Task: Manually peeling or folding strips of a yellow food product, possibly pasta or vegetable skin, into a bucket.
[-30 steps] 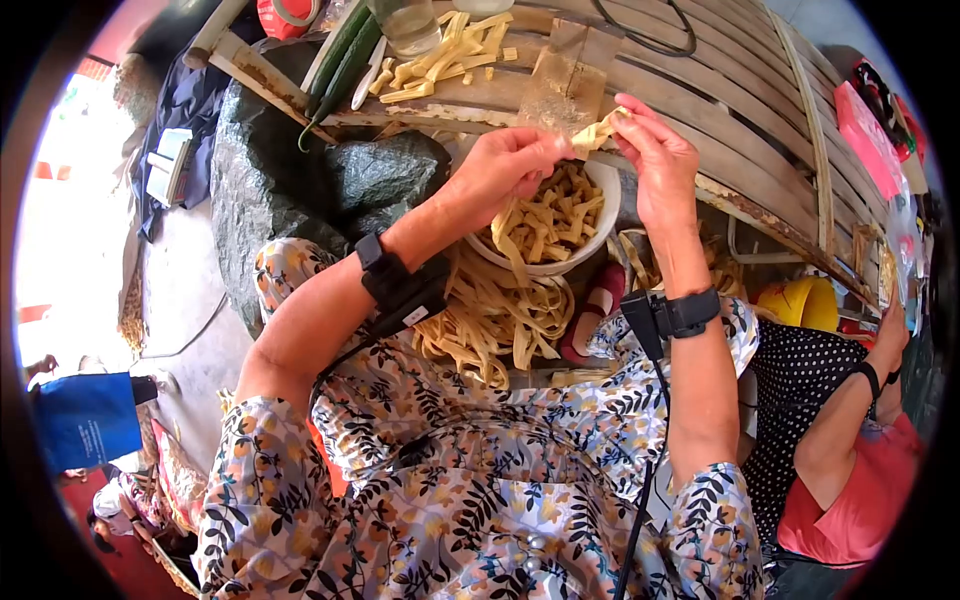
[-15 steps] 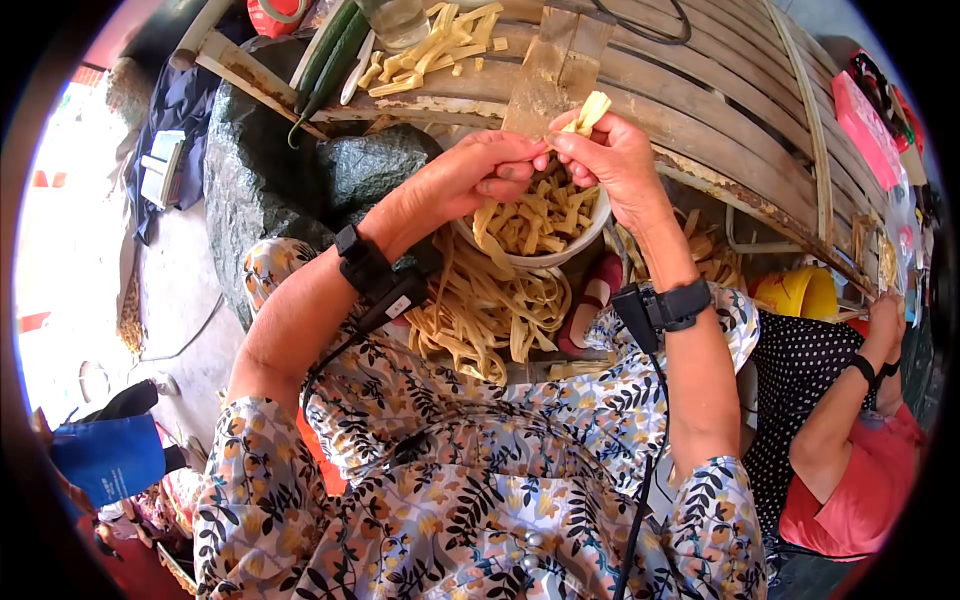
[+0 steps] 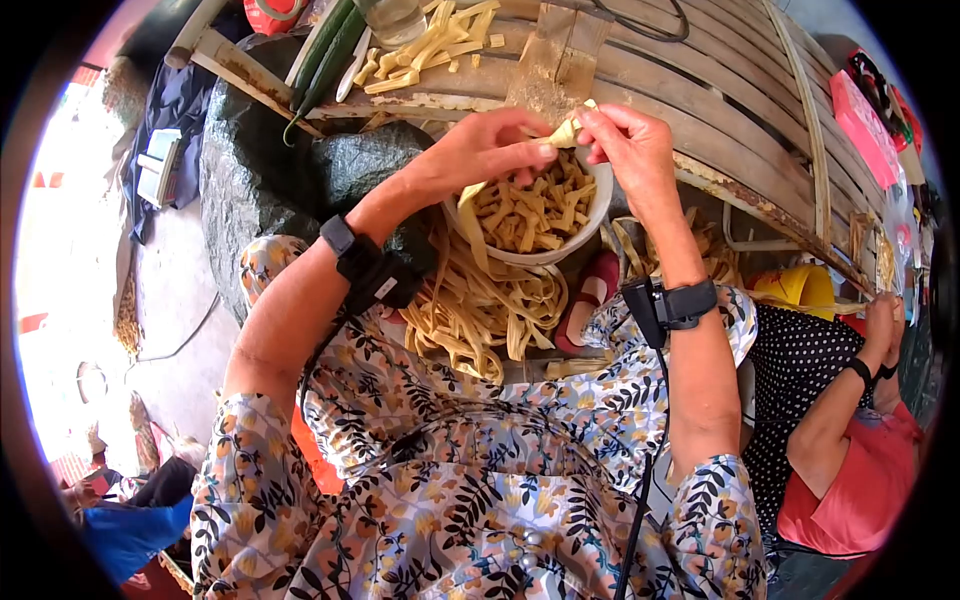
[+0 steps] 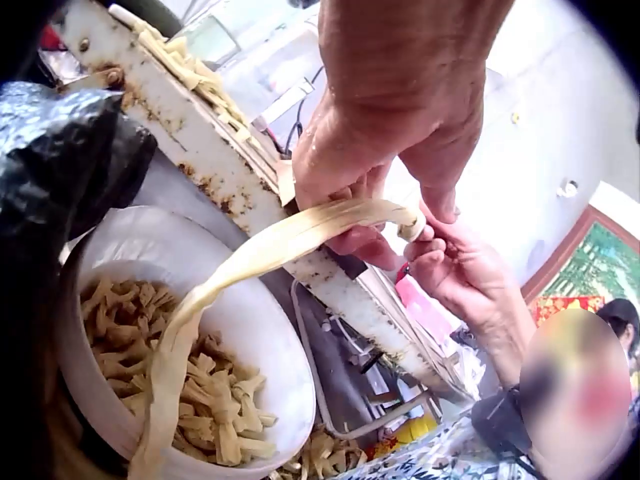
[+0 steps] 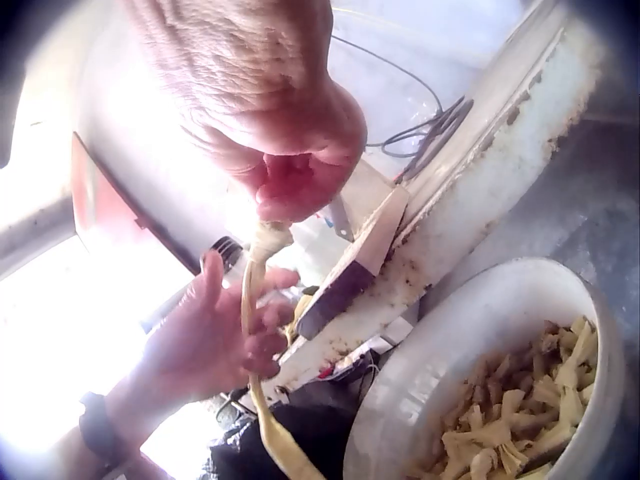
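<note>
My right hand (image 3: 635, 150) pinches the bunched, knot-like end (image 3: 566, 133) of a long flat pale-yellow strip (image 4: 270, 245). Beside that end, my left hand (image 3: 475, 155) has its thumb and forefinger spread apart, and its lower fingers lie loosely against the strip. From there the strip droops over the near-left side of a white bucket (image 4: 290, 370). Short knotted pieces (image 3: 530, 215) of the same material fill much of the bucket. In the right wrist view the strip crosses in front of my left palm.
Loose long strips (image 3: 510, 300) lie below the bucket. A slatted wooden bench (image 3: 720, 120) with a rusty metal edge stands beyond, bearing cut strips (image 3: 430, 50) and cucumbers (image 3: 330, 60). Dark plastic sheeting (image 3: 250, 190) is at left. Another person (image 3: 850, 420) sits at right.
Both hands were farther apart a second ago, then came together with the strip's end pointing up. Now the left fingers have spread, and the strip's tail hangs longer at the bucket's left side.
</note>
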The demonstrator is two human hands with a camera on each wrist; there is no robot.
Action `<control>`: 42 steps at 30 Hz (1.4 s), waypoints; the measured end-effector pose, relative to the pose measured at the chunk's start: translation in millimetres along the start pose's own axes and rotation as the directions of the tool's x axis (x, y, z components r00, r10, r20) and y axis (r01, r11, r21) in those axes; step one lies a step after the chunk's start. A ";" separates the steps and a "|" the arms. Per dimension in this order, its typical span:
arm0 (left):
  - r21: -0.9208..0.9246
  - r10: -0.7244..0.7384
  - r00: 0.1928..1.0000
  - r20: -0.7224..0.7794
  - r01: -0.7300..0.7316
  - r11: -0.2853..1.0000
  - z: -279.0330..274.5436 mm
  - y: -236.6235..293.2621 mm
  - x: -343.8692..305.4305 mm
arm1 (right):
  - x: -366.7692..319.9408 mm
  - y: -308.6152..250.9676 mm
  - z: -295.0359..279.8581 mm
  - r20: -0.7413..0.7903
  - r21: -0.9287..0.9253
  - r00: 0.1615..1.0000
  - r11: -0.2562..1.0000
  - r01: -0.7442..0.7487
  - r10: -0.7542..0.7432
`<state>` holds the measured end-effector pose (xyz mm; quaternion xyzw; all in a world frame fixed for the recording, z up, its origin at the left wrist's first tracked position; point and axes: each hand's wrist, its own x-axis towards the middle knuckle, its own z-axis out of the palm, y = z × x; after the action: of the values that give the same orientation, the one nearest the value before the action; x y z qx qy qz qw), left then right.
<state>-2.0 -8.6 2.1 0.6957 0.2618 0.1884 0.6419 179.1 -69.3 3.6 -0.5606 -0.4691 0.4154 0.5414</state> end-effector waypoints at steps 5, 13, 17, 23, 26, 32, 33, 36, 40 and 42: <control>0.038 -0.132 0.983 0.132 0.128 0.991 -3.3 12.6 4.7 | -1.3 1.1 8.6 0.093 0.219 0.995 0.975 -0.046 0.027; -0.553 -0.077 0.967 0.245 0.204 0.808 5.2 -1.2 5.9 | 1.6 4.1 6.4 0.127 0.392 0.986 0.908 -0.151 0.109; -0.367 -0.090 0.990 0.109 0.125 0.922 4.2 0.6 10.4 | 0.4 1.7 16.3 0.070 0.325 0.995 0.942 -0.084 0.065; -0.326 -0.074 0.996 0.057 0.089 0.941 13.7 1.7 7.1 | 2.1 1.5 13.9 0.079 0.465 0.984 0.867 -0.179 0.161; -0.207 -0.050 0.998 0.031 0.055 0.977 11.8 9.2 1.0 | 2.2 1.8 12.4 0.079 0.488 0.983 0.854 -0.181 0.164; -0.122 -0.012 0.996 0.092 0.023 0.992 -9.2 3.9 -0.9 | 1.8 -9.1 2.6 0.039 0.256 0.974 0.940 -0.224 0.221; -0.112 -0.029 0.995 0.097 0.040 0.993 -9.5 5.9 -1.1 | 1.7 -4.4 5.4 0.053 0.221 0.960 0.934 -0.280 0.275; -0.111 -0.060 0.992 0.111 0.073 0.991 -8.6 9.1 -0.8 | 3.1 -0.1 9.5 0.218 0.263 0.965 0.943 -0.203 0.147; -0.067 -0.100 0.988 0.117 0.108 0.992 -21.5 16.0 4.8 | 13.6 1.2 4.7 0.028 0.418 0.982 0.890 -0.182 0.187; 0.027 -0.077 0.997 0.020 0.077 0.997 -32.9 17.0 11.3 | 24.8 0.7 0.3 -0.024 0.503 0.977 0.847 -0.170 0.210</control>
<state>-10.6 23.8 21.6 0.6956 0.2840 0.1527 0.6421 184.2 -45.1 4.0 -0.4616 -0.2666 0.5515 0.6417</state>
